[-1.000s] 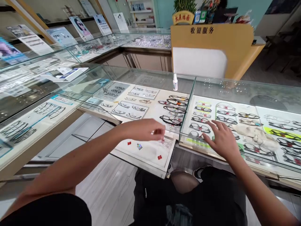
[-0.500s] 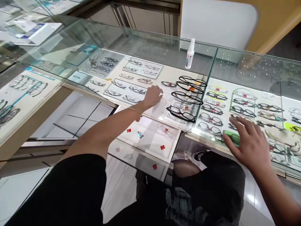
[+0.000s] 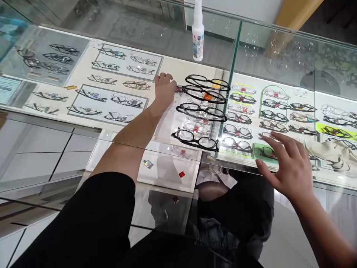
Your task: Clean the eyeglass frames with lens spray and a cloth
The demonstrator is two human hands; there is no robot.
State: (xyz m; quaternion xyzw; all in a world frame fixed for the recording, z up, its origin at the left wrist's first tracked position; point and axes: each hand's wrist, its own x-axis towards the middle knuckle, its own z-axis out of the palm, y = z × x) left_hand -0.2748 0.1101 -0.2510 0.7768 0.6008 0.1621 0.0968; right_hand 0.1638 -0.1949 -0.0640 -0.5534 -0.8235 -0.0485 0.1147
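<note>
Since the frame half a second ago, the left hand has shifted rightward to the black frames, and my view has closed in, so the spray bottle point(image 3: 198, 41) looms larger at upper centre. Reading across from the upper left, I have a grey panel point(image 3: 41, 41) bearing dark glasses point(image 3: 60, 58), then a white display board point(image 3: 108, 106) at left of centre. Just above the centre of the frame is the left hand point(image 3: 164, 91), fingers curled beside the left ends of the upper two of four black-framed glasses point(image 3: 196, 142), which sit one below another; I cannot tell from here whether it grips anything. Below these, a white drawer point(image 3: 163, 180) shows a red tag point(image 3: 182, 174). At right, the right hand point(image 3: 290, 167) is spread open and holds nothing, near a green card point(image 3: 257, 148), with a pale cloth point(image 3: 323, 149) beyond it. For good handling, I would pinch one frame lightly by its edge, keep fingertips off the lenses, and hold that left wrist clear of neighbouring pairs.
</note>
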